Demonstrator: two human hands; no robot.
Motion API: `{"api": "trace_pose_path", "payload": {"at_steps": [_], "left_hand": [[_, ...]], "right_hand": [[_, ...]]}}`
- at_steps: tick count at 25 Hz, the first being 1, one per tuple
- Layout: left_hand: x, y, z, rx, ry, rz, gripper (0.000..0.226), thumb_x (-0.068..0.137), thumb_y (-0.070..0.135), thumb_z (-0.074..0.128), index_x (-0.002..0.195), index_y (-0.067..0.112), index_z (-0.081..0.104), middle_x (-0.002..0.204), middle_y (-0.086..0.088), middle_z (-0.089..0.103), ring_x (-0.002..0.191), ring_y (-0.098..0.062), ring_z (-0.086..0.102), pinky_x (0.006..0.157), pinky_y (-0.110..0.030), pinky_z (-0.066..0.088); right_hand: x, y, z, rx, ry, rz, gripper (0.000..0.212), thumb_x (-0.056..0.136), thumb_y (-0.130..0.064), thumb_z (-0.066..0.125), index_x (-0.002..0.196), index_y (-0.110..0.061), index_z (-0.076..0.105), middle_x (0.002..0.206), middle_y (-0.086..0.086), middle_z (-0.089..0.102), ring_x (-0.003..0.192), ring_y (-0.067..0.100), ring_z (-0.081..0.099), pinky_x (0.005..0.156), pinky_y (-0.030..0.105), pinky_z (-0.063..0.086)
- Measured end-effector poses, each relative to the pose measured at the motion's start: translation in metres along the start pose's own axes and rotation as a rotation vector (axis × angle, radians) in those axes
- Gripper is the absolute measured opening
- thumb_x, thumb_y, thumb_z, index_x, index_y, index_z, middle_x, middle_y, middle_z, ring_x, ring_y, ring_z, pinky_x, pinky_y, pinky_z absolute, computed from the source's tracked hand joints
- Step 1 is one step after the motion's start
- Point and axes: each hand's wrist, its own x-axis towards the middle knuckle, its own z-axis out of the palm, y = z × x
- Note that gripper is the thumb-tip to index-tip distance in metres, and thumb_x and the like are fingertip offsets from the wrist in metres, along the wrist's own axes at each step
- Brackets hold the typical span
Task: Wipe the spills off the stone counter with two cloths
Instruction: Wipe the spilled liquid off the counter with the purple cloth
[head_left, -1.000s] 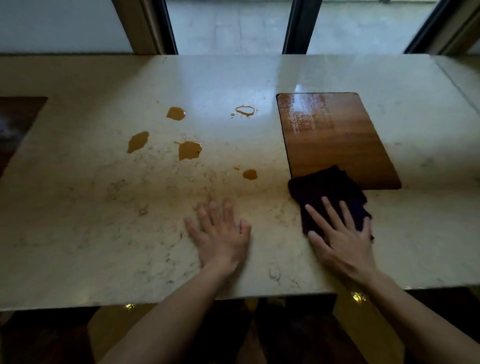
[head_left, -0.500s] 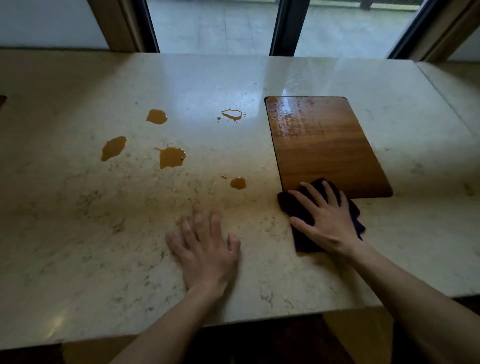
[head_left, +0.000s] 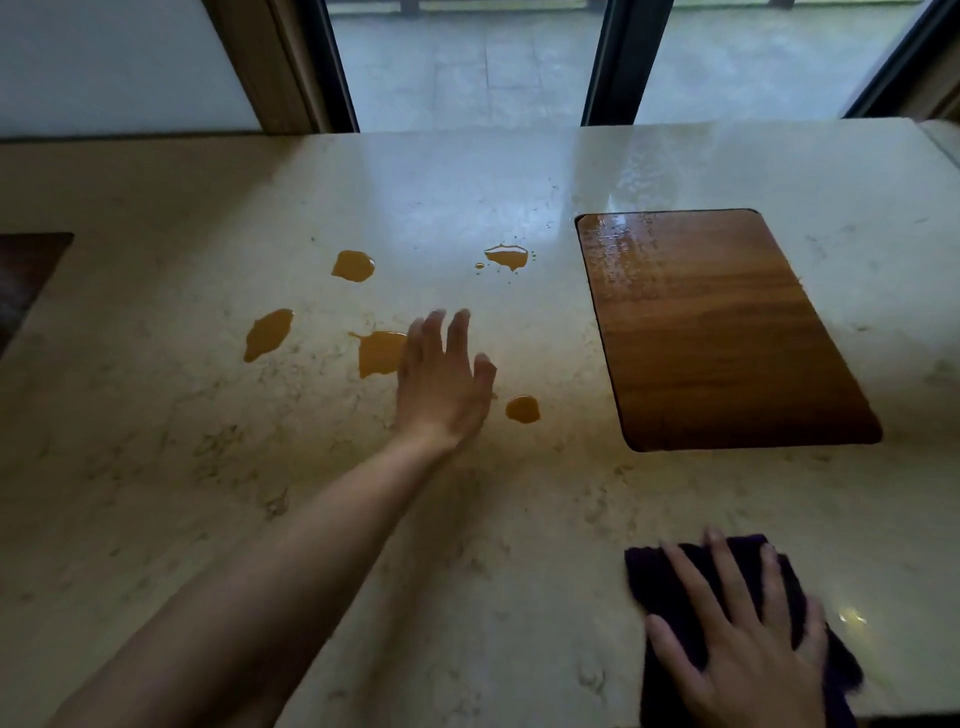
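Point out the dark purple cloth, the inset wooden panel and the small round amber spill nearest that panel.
Dark purple cloth (head_left: 662, 577), head view: bare upper-left corner.
Inset wooden panel (head_left: 722, 332), head view: centre of surface.
Small round amber spill (head_left: 522, 409), head view: middle of puddle.

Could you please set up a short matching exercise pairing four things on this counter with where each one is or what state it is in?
Things:
1. dark cloth
2. left hand
3. wooden panel
4. round spill

Places or states:
A. set flush into the stone counter, glossy
B. empty, fingers straight, stretched out among the orange puddles
C. pressed flat under the right hand near the front edge
D. lying between the left hand and the wooden panel

Pairs: 1-C, 2-B, 3-A, 4-D
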Motion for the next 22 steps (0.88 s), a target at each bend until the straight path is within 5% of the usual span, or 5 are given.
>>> {"api": "trace_pose_path", "payload": {"at_steps": [3,6,10,17,22], "left_hand": [[0.077,-0.006,0.022,0.063,-0.006,0.001,0.057,0.098,0.036,0.038,0.149,0.014,0.026,0.159,-0.013,0.024,0.146,-0.033,0.021,0.121,-0.049,0.021],[0.101,-0.005,0.035,0.107,-0.007,0.015,0.06,0.096,0.038,0.029,0.151,0.014,0.023,0.162,-0.015,0.02,0.15,-0.033,0.015,0.123,-0.05,0.015],[0.092,-0.003,0.03,0.119,0.0,-0.011,0.064,0.097,0.043,0.017,0.157,0.019,0.008,0.167,-0.009,0.005,0.154,-0.025,0.001,0.124,-0.047,0.008],[0.096,-0.005,0.036,0.209,-0.079,-0.057,0.071,0.094,0.046,0.019,0.158,0.022,0.003,0.168,-0.005,-0.003,0.154,-0.021,-0.005,0.124,-0.047,0.005],[0.095,-0.009,0.036,0.256,-0.041,-0.015,0.071,0.087,0.041,0.037,0.153,0.013,0.033,0.161,-0.013,0.029,0.148,-0.031,0.029,0.12,-0.052,0.022]], "right_hand": [[0.051,-0.019,-0.031,0.026,0.009,0.193,0.069,0.085,-0.078,0.005,0.13,-0.056,-0.043,0.143,-0.013,-0.049,0.146,0.029,-0.026,0.118,0.061,0.0],[0.119,-0.014,-0.066,0.077,0.059,0.175,0.067,0.078,-0.077,-0.004,0.136,-0.059,-0.033,0.153,-0.014,-0.039,0.147,0.029,-0.025,0.116,0.061,-0.001],[0.247,-0.011,-0.114,0.101,0.303,0.085,0.066,0.092,-0.07,0.018,0.152,-0.044,0.015,0.164,0.007,0.014,0.147,0.044,0.009,0.108,0.074,0.01],[0.504,-0.036,-0.238,0.142,0.316,0.044,0.068,0.093,-0.067,0.025,0.153,-0.044,0.002,0.166,-0.005,-0.003,0.15,0.037,-0.009,0.112,0.07,-0.003],[0.581,-0.092,-0.275,0.215,0.292,0.067,0.069,0.091,-0.064,0.03,0.151,-0.032,0.017,0.165,-0.004,0.005,0.149,0.038,-0.007,0.112,0.071,-0.005]]}}
